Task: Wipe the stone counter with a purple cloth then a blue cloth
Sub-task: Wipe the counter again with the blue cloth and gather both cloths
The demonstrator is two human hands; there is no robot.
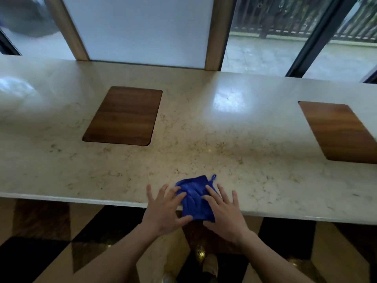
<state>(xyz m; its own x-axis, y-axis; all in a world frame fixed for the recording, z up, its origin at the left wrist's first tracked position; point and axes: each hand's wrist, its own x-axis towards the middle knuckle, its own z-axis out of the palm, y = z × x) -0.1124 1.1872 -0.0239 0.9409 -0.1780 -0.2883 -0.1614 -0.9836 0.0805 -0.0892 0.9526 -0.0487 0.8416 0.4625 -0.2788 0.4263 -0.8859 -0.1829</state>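
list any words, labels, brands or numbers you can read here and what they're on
None: no readable text in this view.
Blue cloth: no tag or print shows, only a hanging loop.
Stone counter: plain, no markings.
Two wooden panels: bare grain, no lettering.

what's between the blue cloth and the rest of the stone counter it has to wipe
Nothing visible. The folded blue cloth lies at the pale stone counter's near edge under the left hand and right hand. The two dark wooden rectangular insets look flush, so they should not block it.
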